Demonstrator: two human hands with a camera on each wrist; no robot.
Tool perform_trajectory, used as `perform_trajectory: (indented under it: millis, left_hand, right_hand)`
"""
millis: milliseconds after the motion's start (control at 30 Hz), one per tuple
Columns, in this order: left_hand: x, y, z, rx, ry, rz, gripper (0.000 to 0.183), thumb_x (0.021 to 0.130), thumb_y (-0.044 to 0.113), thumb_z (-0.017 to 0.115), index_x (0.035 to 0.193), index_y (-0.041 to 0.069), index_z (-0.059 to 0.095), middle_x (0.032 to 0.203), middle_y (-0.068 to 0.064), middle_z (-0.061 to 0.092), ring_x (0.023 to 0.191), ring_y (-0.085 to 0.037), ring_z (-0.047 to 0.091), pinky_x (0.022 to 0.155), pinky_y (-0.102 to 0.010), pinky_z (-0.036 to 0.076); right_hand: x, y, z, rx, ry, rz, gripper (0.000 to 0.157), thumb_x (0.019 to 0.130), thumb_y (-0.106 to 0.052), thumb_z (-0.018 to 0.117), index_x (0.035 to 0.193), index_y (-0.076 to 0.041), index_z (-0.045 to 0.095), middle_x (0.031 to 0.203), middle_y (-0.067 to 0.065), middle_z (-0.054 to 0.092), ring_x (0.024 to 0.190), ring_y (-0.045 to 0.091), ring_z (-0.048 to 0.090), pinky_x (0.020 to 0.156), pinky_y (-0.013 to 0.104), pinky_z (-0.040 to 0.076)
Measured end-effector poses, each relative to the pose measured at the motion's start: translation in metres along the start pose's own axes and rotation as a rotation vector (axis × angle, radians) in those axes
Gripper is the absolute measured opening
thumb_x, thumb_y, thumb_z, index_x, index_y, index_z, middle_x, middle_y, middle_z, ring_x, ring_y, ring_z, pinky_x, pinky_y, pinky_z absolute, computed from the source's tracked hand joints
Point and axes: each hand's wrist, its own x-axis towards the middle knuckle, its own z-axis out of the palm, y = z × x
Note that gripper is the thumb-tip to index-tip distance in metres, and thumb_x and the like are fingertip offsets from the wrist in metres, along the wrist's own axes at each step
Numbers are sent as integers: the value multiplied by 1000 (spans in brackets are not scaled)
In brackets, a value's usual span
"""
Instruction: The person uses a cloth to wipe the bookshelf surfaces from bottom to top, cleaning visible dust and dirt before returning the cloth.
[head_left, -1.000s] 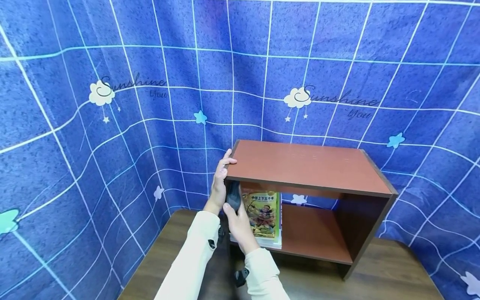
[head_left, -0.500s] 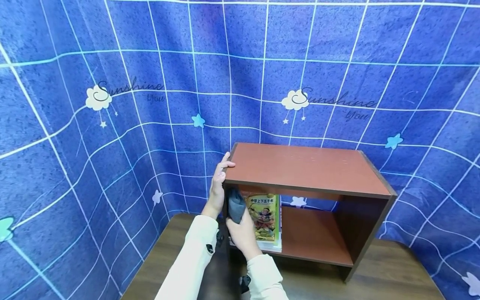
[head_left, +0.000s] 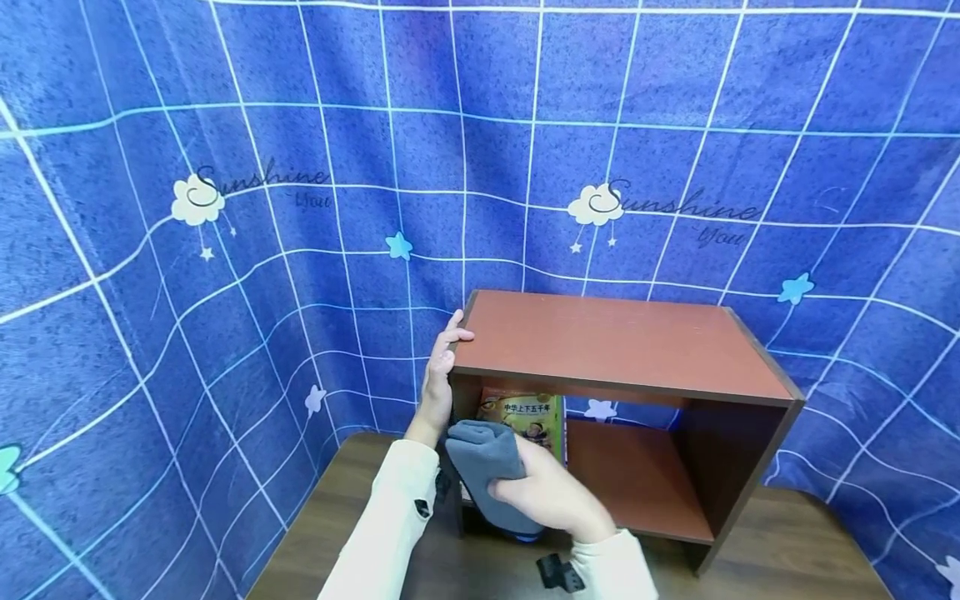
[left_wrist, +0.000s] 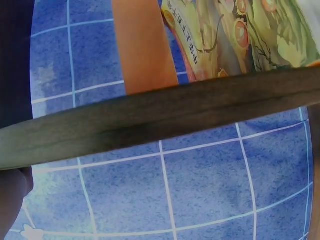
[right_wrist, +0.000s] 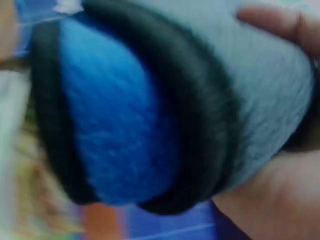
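My right hand (head_left: 555,493) grips a folded grey cloth (head_left: 483,462) in front of the shelf's left end, thumb on the near side. The right wrist view shows the cloth's thick dark grey folds with a bright blue fuzzy layer (right_wrist: 117,120) between them. My left hand (head_left: 437,379) rests against the upper left corner of the small wooden shelf (head_left: 622,337), its fingertips lying over the top edge. Inside at the left stands a yellow-green illustrated book (head_left: 528,408), partly hidden by the cloth and right hand. A dark board edge (left_wrist: 150,117) crosses the left wrist view.
The shelf has a reddish top and dark side panels, and stands on a brown wooden table (head_left: 345,492). Its lower board (head_left: 637,479) shows to the right of the book. A blue grid-patterned curtain (head_left: 300,250) hangs behind and to the left.
My right hand has drawn the grey cloth out from the shelf's left inner side, toward me and slightly right, and more of the cloth shows. The left hand stays at the shelf's corner.
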Motion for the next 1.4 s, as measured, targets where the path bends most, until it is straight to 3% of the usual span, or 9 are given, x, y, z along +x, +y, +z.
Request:
perform_trajectory:
  millis: [100, 233, 433, 567, 633, 733, 933, 1167, 1400]
  left_hand:
    - [1, 1, 2, -28, -1, -14, 42, 89, 11, 25, 116, -16, 43, 149, -30, 18, 138, -42, 13, 106, -56, 12]
    - [1, 0, 4, -38, 3, -22, 43, 87, 12, 25, 116, -14, 44, 149, -29, 18, 138, -41, 13, 106, -57, 10]
    - [2, -2, 3, -24, -12, -4, 44, 89, 19, 28, 117, -13, 41, 150, -30, 15, 139, -41, 10, 104, -62, 7]
    - [1, -2, -5, -59, -71, -52, 53, 96, 36, 46, 123, -9, 37, 154, -20, 9, 140, -37, 6, 104, -62, 12]
    - [0, -3, -10, -85, -112, -94, 62, 91, 39, 61, 127, -5, 35, 156, -12, 4, 141, -34, 4, 105, -60, 15]
    - [-2, -5, -15, -110, -154, -146, 63, 86, 20, 70, 131, -1, 32, 157, -5, -1, 141, -30, 2, 106, -57, 18]
    - [-14, -11, -9, -76, -124, -209, 83, 83, -20, 46, 151, 13, 13, 157, -4, 1, 142, -22, 7, 108, -42, 20]
    - [-19, -16, -2, -87, -61, -245, 93, 79, -25, 36, 153, 23, 6, 158, 0, 3, 141, -15, 9, 109, -29, 19]
    - [-20, -13, -3, -20, -37, -315, 89, 80, -22, 39, 153, 21, 11, 156, 4, 11, 139, -10, 14, 110, -33, 17]
  right_hand:
    - [-9, -39, -27, -47, -9, -69, 60, 80, -5, 65, 132, -27, 44, 123, -7, 58, 106, 13, 57, 88, 39, 46]
    - [-7, -91, -65, -107, 74, -217, 58, 79, 4, 64, 126, -25, 45, 122, -3, 60, 103, 15, 60, 84, 38, 49]
    - [25, -146, -119, -512, 217, -362, 44, 81, 0, 61, 121, -18, 56, 100, 3, 67, 76, 14, 64, 66, 32, 52]
    - [60, -161, -144, -771, 180, -358, 37, 81, -3, 60, 114, -18, 59, 92, 1, 66, 71, 19, 57, 67, 37, 45]
    - [79, -163, -150, -846, 130, -330, 35, 81, -2, 60, 112, -18, 60, 93, 1, 66, 75, 22, 57, 72, 39, 44]
    - [106, -158, -156, -922, 62, -294, 35, 79, 1, 61, 110, -17, 62, 94, 3, 67, 83, 26, 60, 77, 42, 46]
    - [149, -127, -161, -1066, 18, -187, 34, 77, 0, 64, 107, -13, 60, 91, 9, 66, 84, 32, 61, 77, 46, 47]
    - [183, -86, -156, -1193, 12, 12, 26, 78, -6, 64, 103, -10, 59, 93, 13, 65, 86, 33, 61, 74, 48, 47]
    - [215, -73, -130, -1267, 148, -8, 21, 79, -15, 67, 99, -14, 62, 94, 13, 67, 86, 33, 63, 69, 49, 50]
